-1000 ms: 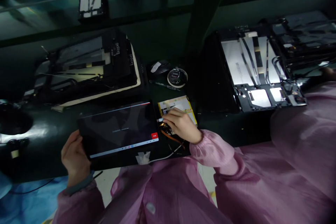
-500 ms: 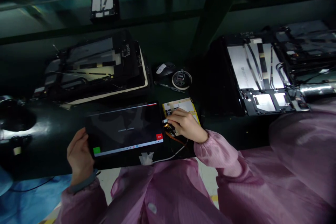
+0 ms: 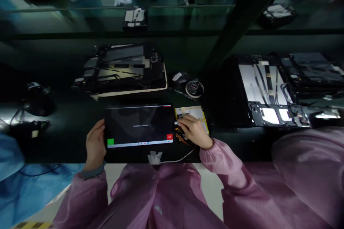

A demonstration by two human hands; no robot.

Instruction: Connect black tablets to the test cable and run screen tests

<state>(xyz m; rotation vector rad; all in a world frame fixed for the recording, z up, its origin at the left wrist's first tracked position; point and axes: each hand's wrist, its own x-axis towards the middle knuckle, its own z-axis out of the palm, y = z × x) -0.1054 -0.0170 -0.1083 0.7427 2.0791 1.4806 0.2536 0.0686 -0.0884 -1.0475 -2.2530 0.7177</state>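
Note:
A tablet with a dark lit screen lies before me, a green box at its lower left and a red one at its lower right. My left hand grips its left edge, the thumb hidden. At the right edge, my right hand pinches a white cable plug against the tablet's side; whether it is fully inserted I cannot tell. Beneath that hand is a flat battery pack with yellow edges, and an orange ribbon lies beside it. A white cable runs along the table edge from clear tape.
Stacked opened tablets stand behind to the left, more opened tablets to the right. A mouse, a pen and a round coiled item lie between. Co-workers in blue sit across; a pink-sleeved person is at right.
The camera view has tilted up and shifted, showing more of the far bench. A green box has appeared on the tablet's screen. Both hands keep their hold.

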